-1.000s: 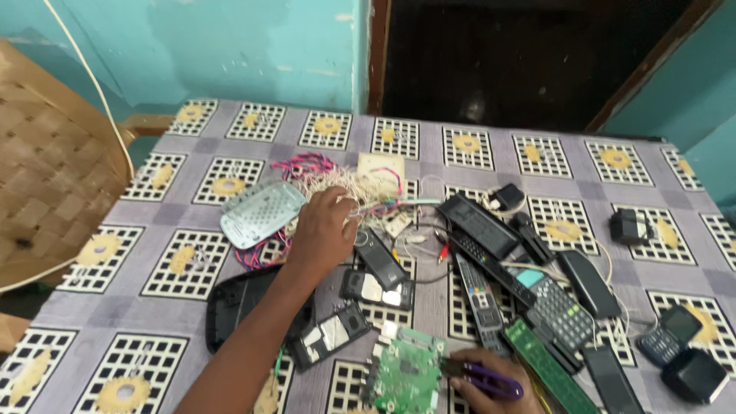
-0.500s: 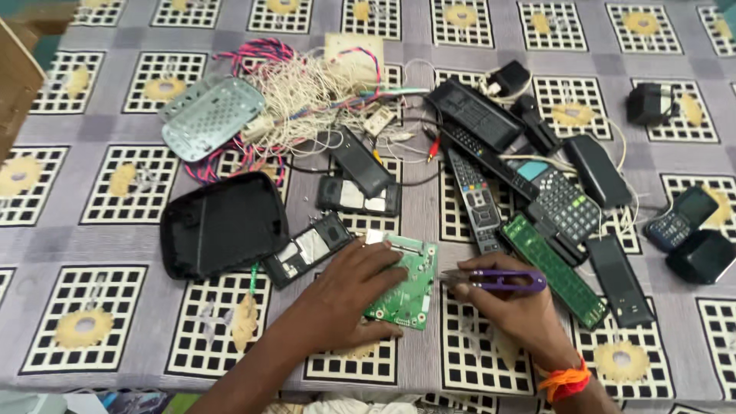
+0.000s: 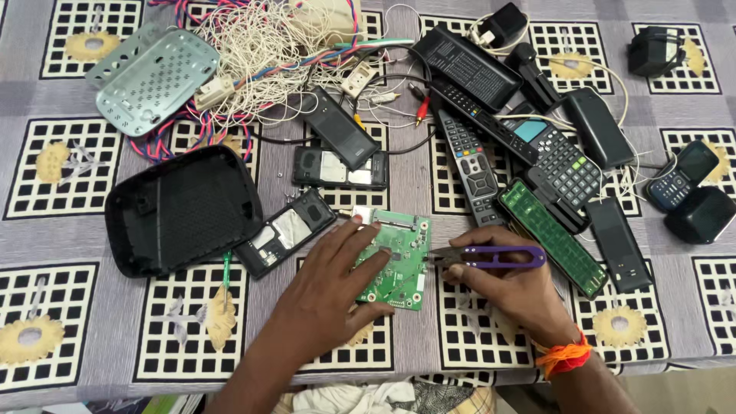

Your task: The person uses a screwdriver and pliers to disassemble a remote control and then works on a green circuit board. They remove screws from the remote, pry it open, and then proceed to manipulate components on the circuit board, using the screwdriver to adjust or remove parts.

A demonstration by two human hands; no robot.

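One purple snipper [image 3: 491,257] lengthwise left-right, tips toward green circuit board [image 3: 400,257]

A table fills nearly the whole view, covered by a greyish-lilac cloth [image 3: 84,230] printed with black-and-white checked squares, each framing a pale yellow flower. The cloth drops over the near edge of the table. Below that edge, a strip of crumpled fabric [image 3: 360,399] shows, perhaps clothing. The light is soft and even, casting only faint shadows.
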